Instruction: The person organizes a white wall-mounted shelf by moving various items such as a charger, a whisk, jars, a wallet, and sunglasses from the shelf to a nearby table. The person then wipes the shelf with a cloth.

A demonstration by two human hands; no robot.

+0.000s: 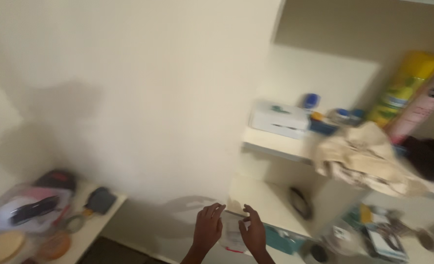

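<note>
Two hands hold a small white packet at the front edge of a low shelf.

The left hand (208, 229) and the right hand (252, 231) are closest, fingers spread, and each touches one side of the small white packet (232, 235). It is blurry, so I cannot tell how tight they hold it. Just beside it is a teal box (281, 240). On the cream shelf (274, 144) above sit a white box (278, 119), a crumpled tan cloth (363, 156), a tall yellow spray can (403, 87) and a pink can (422, 103). At the far left a side table (92, 229) holds a clear plastic bag (23, 211). Behind is a plain cream wall (143, 88).
</note>
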